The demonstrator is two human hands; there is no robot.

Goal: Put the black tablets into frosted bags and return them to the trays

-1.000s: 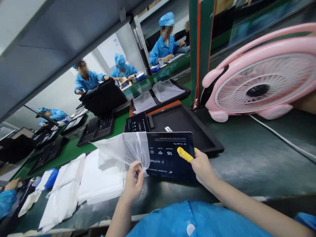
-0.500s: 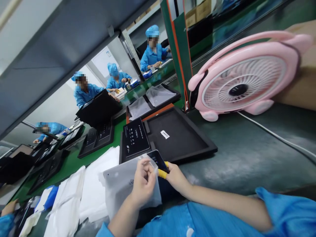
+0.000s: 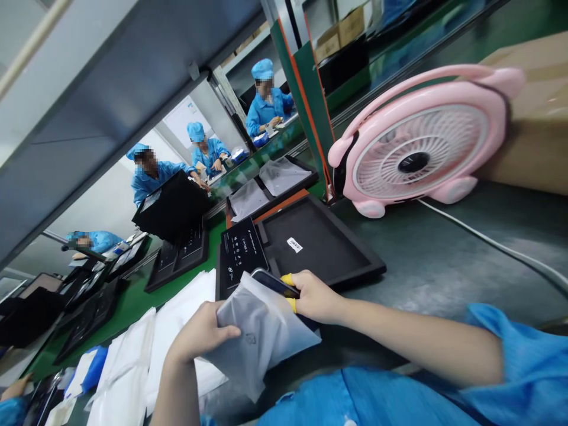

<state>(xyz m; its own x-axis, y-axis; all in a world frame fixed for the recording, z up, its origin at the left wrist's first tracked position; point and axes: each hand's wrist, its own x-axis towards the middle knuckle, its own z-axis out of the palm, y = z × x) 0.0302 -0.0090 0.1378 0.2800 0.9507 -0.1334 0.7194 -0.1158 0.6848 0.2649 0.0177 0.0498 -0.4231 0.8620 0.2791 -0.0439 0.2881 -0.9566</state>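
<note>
- Left hand curls round the side of the bag. Right hand, in yellow fingertip covers, pinches the tablet at the bag's mouth, just before the black tray.
- Best to hold that mouth wide and feed it straight, so no corner snags.
- A second ago most of the tablet lay bare; now only its top edge shows.

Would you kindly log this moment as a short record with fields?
left hand: grips bag
right hand: holds tablet, yellow finger cots on
tablet: mostly inside bag, one edge showing
tray: black, beyond the hands, second tablet in its left slot
fan: pink, right of tray
others: people in blue across the line
</note>
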